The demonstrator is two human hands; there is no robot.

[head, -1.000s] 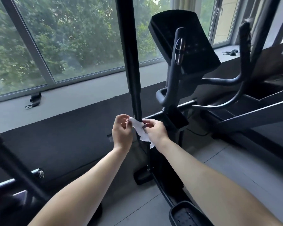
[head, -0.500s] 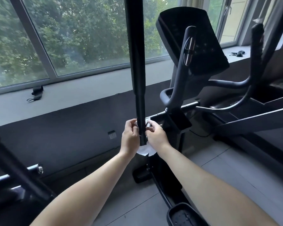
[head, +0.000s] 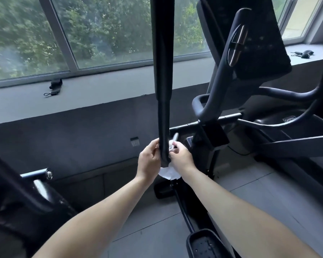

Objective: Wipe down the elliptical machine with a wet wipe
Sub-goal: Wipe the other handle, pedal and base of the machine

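Observation:
The black elliptical machine fills the right half of the view, its console (head: 257, 36) at the top right. One tall black handlebar pole (head: 163, 75) runs down the middle of the frame. My left hand (head: 150, 161) and my right hand (head: 181, 158) meet just behind the pole's lower end, fingers curled, and both pinch a crumpled white wet wipe (head: 169, 173). The wipe hangs below and between my hands; the pole hides its upper part. A black foot pedal (head: 205, 243) lies at the bottom edge.
A window sill (head: 93, 94) runs along the back with a small black object (head: 54, 86) on it, and another (head: 304, 54) at the far right. Part of another black machine (head: 22, 198) stands at the lower left. Grey floor tiles (head: 250, 187) lie around the machine.
The view has shifted, so the pole now crosses in front of my hands. Both hands stay together on the wipe, which has bunched and hangs lower between them.

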